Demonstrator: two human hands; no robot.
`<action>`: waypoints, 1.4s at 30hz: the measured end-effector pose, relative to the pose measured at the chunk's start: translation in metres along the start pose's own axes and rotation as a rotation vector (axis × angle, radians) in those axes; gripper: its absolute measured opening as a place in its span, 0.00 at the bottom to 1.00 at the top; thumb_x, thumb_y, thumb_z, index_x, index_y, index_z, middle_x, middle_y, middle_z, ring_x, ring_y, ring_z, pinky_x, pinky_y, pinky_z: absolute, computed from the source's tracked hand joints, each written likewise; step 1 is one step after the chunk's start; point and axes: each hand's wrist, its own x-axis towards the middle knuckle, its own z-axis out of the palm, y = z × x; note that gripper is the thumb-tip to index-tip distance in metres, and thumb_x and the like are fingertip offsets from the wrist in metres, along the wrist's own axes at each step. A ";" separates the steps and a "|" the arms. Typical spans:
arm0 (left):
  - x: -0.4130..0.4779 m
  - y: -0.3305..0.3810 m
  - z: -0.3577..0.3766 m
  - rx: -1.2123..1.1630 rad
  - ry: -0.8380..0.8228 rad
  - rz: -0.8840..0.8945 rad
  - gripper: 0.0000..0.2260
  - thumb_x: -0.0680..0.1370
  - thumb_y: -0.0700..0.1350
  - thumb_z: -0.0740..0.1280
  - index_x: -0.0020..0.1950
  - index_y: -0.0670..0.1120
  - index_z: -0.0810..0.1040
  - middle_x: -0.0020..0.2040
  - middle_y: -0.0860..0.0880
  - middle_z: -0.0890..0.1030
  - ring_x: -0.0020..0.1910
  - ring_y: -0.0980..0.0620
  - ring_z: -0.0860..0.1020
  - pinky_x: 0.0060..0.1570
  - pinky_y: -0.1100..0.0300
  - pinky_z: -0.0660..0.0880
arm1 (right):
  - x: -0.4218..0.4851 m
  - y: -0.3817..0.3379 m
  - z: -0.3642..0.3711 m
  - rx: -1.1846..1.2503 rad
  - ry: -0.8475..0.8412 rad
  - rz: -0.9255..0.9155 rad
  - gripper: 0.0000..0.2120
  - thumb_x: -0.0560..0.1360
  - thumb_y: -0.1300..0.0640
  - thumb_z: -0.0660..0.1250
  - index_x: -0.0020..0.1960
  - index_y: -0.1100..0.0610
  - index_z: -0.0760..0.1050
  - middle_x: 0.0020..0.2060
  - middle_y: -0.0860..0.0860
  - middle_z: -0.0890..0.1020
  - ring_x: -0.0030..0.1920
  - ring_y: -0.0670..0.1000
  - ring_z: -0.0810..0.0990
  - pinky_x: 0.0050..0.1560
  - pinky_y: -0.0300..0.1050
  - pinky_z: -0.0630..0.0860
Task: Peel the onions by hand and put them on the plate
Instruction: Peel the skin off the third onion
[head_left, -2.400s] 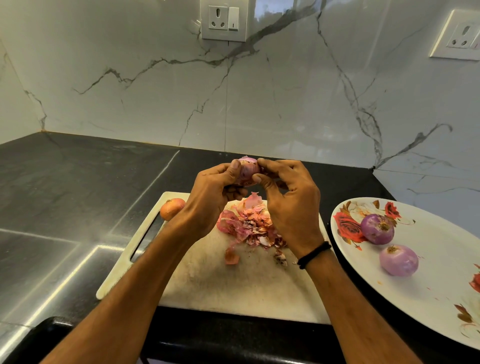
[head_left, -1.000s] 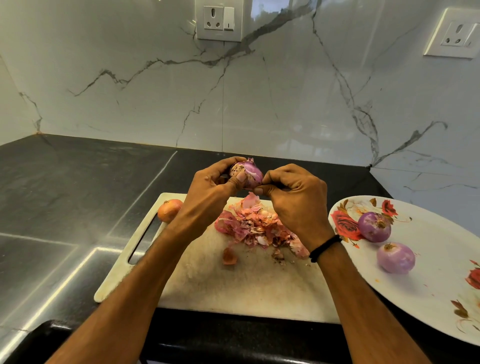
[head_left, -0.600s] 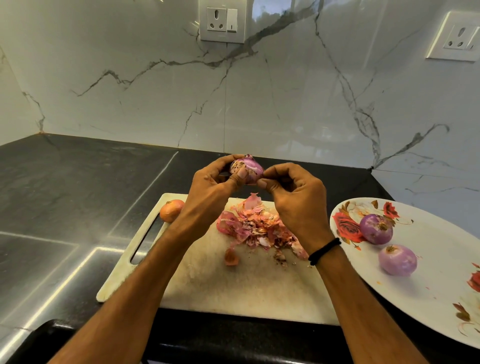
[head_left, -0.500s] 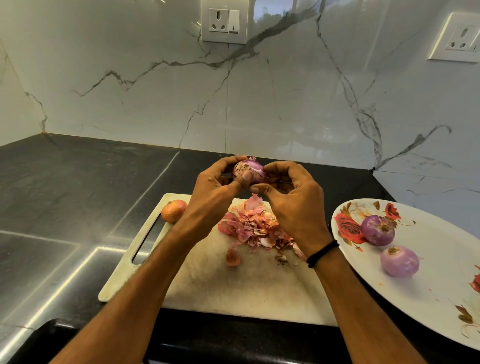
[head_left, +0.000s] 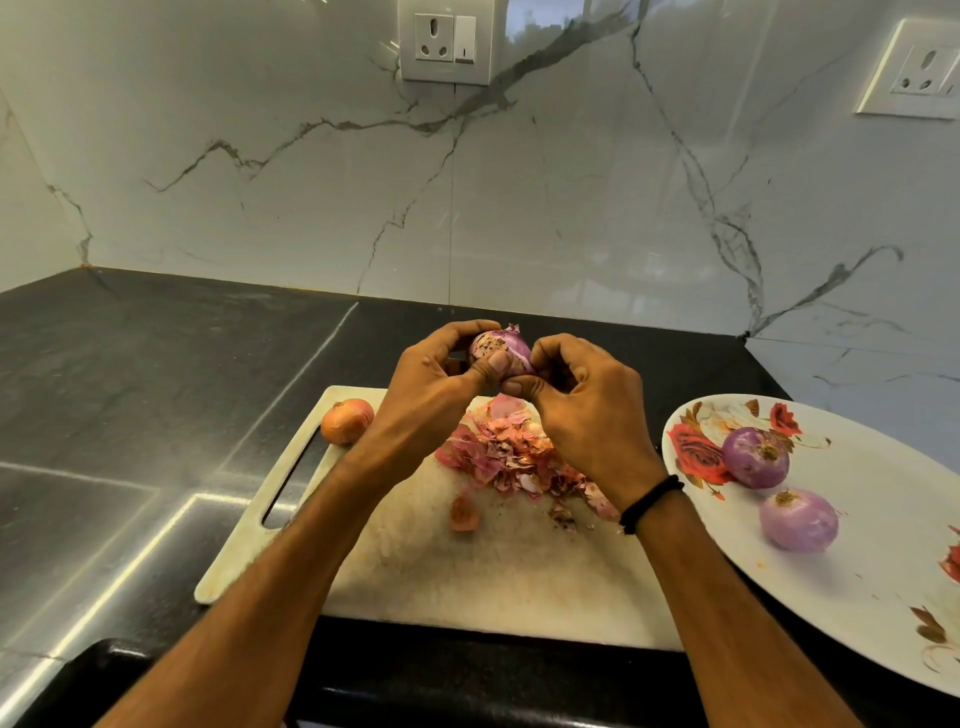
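Both hands hold a partly peeled purple onion (head_left: 501, 347) in the air above the far edge of the white cutting board (head_left: 467, 561). My left hand (head_left: 434, 387) grips it from the left, thumb pressed on its front. My right hand (head_left: 582, 410) pinches its skin from the right, fingers curled. A pile of pink onion skins (head_left: 511, 452) lies on the board under the hands. An unpeeled orange-brown onion (head_left: 347, 421) sits at the board's far left corner. Two peeled purple onions (head_left: 756, 457) (head_left: 799, 519) lie on the flowered white plate (head_left: 857, 582) at the right.
The board and plate rest on a black stone counter (head_left: 130, 389) against a marble-pattern wall with two sockets (head_left: 444, 39) (head_left: 922, 70). A loose skin scrap (head_left: 463, 514) lies on the board nearer me. The counter's front edge runs along the bottom.
The onion has been turned in my hands and more purple flesh shows. My right hand's fingers have shifted along its right side. The board, plate and other onions have not moved.
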 end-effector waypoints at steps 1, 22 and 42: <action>0.001 -0.001 0.001 0.002 0.002 -0.006 0.17 0.75 0.46 0.69 0.64 0.49 0.76 0.61 0.46 0.79 0.58 0.48 0.80 0.58 0.57 0.80 | 0.000 0.001 0.001 -0.009 -0.002 -0.005 0.10 0.71 0.56 0.77 0.48 0.56 0.79 0.41 0.46 0.80 0.41 0.43 0.78 0.44 0.26 0.75; -0.002 -0.002 0.005 0.009 0.050 -0.095 0.22 0.74 0.60 0.62 0.54 0.45 0.81 0.40 0.50 0.82 0.35 0.58 0.78 0.41 0.63 0.77 | 0.000 -0.001 0.007 -0.109 0.095 -0.189 0.09 0.73 0.61 0.75 0.51 0.60 0.80 0.44 0.53 0.82 0.43 0.42 0.75 0.50 0.21 0.70; 0.006 0.001 -0.004 -0.282 0.181 -0.249 0.19 0.82 0.59 0.56 0.53 0.46 0.79 0.42 0.40 0.79 0.38 0.50 0.76 0.42 0.58 0.75 | -0.005 -0.007 0.005 -0.016 0.039 -0.064 0.16 0.73 0.44 0.72 0.42 0.56 0.74 0.36 0.47 0.76 0.37 0.46 0.74 0.36 0.31 0.70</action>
